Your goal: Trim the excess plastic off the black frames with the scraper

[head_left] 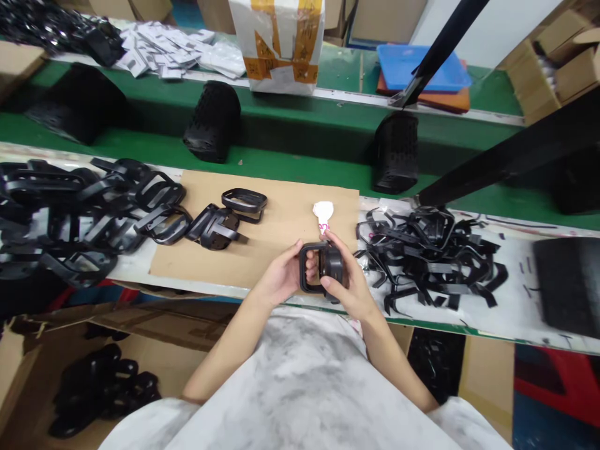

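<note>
Both hands hold one black plastic frame part (323, 269) above the near edge of a brown cardboard sheet (281, 219). My left hand (284, 275) grips its left side, fingers curled round the rim. My right hand (349, 284) closes on its right side, and a small white tube (323, 215) with pink print sticks up just behind its fingers. Two more black frame parts (244, 201) (213, 226) lie on the cardboard to the left.
A big heap of black frames (65, 212) fills the bench at left, and a tangle of thin black trim pieces (426, 256) lies at right. A green conveyor (290, 134) with black blocks runs behind. A cardboard box holding black parts (103, 387) sits below left.
</note>
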Action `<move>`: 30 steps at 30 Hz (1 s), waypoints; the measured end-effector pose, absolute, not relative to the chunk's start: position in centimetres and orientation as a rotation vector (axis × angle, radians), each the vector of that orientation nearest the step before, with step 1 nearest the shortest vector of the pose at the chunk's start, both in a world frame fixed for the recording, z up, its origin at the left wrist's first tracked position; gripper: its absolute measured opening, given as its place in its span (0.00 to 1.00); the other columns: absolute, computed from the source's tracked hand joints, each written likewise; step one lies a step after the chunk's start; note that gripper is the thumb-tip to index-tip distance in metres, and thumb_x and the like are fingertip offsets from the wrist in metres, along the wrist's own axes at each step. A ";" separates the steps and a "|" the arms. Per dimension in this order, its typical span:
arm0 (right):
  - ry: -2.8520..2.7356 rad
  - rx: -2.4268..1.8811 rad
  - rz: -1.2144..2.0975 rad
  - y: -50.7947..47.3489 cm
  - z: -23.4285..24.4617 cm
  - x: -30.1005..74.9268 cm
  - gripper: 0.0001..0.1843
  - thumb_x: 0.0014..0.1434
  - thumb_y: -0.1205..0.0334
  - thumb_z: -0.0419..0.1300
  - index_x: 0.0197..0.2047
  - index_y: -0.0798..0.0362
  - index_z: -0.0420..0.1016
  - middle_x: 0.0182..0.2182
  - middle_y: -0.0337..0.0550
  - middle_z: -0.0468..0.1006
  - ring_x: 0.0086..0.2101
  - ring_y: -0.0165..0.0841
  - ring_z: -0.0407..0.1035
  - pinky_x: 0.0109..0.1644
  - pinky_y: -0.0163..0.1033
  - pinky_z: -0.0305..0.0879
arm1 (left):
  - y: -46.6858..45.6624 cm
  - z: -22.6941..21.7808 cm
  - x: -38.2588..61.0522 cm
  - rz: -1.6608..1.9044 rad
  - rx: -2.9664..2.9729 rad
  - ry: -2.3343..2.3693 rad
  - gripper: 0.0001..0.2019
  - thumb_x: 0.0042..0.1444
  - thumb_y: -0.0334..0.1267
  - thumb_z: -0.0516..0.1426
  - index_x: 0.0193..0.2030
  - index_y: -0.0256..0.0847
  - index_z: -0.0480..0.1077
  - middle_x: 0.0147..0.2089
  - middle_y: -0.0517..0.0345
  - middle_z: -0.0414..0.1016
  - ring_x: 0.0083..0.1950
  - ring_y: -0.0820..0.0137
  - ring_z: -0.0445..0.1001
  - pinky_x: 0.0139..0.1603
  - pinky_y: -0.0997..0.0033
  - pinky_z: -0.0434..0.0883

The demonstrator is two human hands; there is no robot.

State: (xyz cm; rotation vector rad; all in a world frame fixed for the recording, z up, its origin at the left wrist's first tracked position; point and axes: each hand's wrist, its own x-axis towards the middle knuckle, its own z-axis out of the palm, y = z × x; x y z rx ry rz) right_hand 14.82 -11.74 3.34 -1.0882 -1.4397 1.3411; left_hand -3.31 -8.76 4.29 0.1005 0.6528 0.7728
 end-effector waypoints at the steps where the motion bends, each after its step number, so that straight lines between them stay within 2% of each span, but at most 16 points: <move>1: -1.429 -1.078 1.368 -11.7 3.4 15.0 0.46 0.65 0.42 0.69 0.79 0.45 0.59 0.74 0.53 0.66 0.70 0.49 0.65 0.72 0.54 0.67 | -8.7 4.2 -3.4 0.753 0.060 0.635 0.20 0.70 0.48 0.58 0.32 0.35 0.72 0.27 0.59 0.65 0.27 0.74 0.68 0.32 0.75 0.70; 7: -1.433 -1.051 1.391 -11.3 3.7 15.8 0.48 0.61 0.46 0.73 0.78 0.47 0.62 0.74 0.53 0.67 0.72 0.50 0.62 0.75 0.56 0.61 | -9.4 3.1 -3.6 0.763 0.033 0.606 0.19 0.70 0.42 0.58 0.29 0.35 0.73 0.25 0.60 0.64 0.26 0.73 0.68 0.33 0.73 0.73; 10: -1.448 -1.033 1.392 -11.3 3.7 15.7 0.49 0.60 0.45 0.74 0.78 0.48 0.63 0.73 0.54 0.68 0.72 0.51 0.62 0.73 0.56 0.64 | -9.6 3.0 -3.7 0.816 0.097 0.597 0.18 0.67 0.43 0.63 0.27 0.35 0.73 0.24 0.60 0.65 0.25 0.74 0.67 0.34 0.72 0.73; 13: -1.429 -1.010 1.384 -11.1 3.6 15.3 0.47 0.60 0.46 0.74 0.77 0.48 0.64 0.73 0.54 0.69 0.71 0.50 0.64 0.71 0.55 0.67 | -9.4 3.3 -3.7 0.829 0.185 0.616 0.19 0.62 0.47 0.67 0.28 0.36 0.72 0.24 0.61 0.66 0.25 0.74 0.67 0.32 0.73 0.71; 15: -1.420 -0.994 1.336 -10.8 3.6 15.1 0.45 0.61 0.46 0.74 0.76 0.48 0.66 0.72 0.53 0.69 0.70 0.50 0.65 0.73 0.55 0.65 | -9.3 3.3 -3.6 0.882 0.295 0.679 0.20 0.60 0.52 0.68 0.30 0.36 0.72 0.26 0.60 0.69 0.28 0.73 0.69 0.34 0.73 0.71; 17: -1.431 -1.000 1.234 -10.3 3.7 15.0 0.44 0.62 0.46 0.73 0.76 0.48 0.67 0.72 0.52 0.70 0.70 0.50 0.65 0.75 0.56 0.62 | -9.4 3.0 -3.7 0.969 0.477 0.763 0.23 0.61 0.58 0.66 0.35 0.37 0.73 0.30 0.57 0.74 0.33 0.70 0.73 0.39 0.71 0.73; 19: -1.466 -1.038 1.062 -9.9 4.1 14.9 0.44 0.62 0.47 0.71 0.76 0.47 0.65 0.72 0.52 0.69 0.70 0.51 0.65 0.77 0.58 0.59 | -9.7 2.5 -3.9 1.014 0.745 0.878 0.23 0.63 0.61 0.63 0.42 0.38 0.74 0.37 0.55 0.77 0.40 0.68 0.75 0.46 0.70 0.73; 21: -1.541 -1.097 0.865 -9.6 4.7 14.8 0.44 0.62 0.49 0.71 0.77 0.47 0.63 0.73 0.52 0.66 0.72 0.52 0.61 0.78 0.60 0.56 | -9.9 2.0 -4.2 0.963 1.066 1.048 0.21 0.65 0.58 0.62 0.43 0.39 0.73 0.38 0.57 0.76 0.40 0.68 0.74 0.45 0.71 0.70; 25: -1.776 -1.121 0.671 -9.5 5.7 13.9 0.47 0.58 0.57 0.72 0.77 0.44 0.63 0.76 0.51 0.61 0.74 0.53 0.58 0.77 0.61 0.57 | -9.6 1.0 -4.9 0.677 1.582 1.349 0.17 0.65 0.48 0.60 0.30 0.40 0.70 0.28 0.58 0.72 0.31 0.68 0.69 0.35 0.70 0.63; 28: -1.903 -1.065 0.625 -9.7 5.7 13.0 0.49 0.57 0.60 0.72 0.78 0.40 0.62 0.78 0.48 0.56 0.73 0.53 0.58 0.76 0.61 0.59 | -8.8 0.3 -5.1 0.576 1.719 1.363 0.07 0.59 0.38 0.60 0.32 0.39 0.75 0.32 0.53 0.80 0.34 0.62 0.77 0.37 0.68 0.66; 30: -1.932 -1.068 0.607 -9.7 5.4 12.7 0.49 0.57 0.60 0.72 0.79 0.39 0.60 0.78 0.47 0.54 0.74 0.54 0.57 0.76 0.61 0.58 | -8.4 -0.1 -5.1 0.570 1.729 1.331 0.04 0.56 0.35 0.60 0.34 0.39 0.77 0.35 0.52 0.83 0.38 0.58 0.80 0.38 0.67 0.68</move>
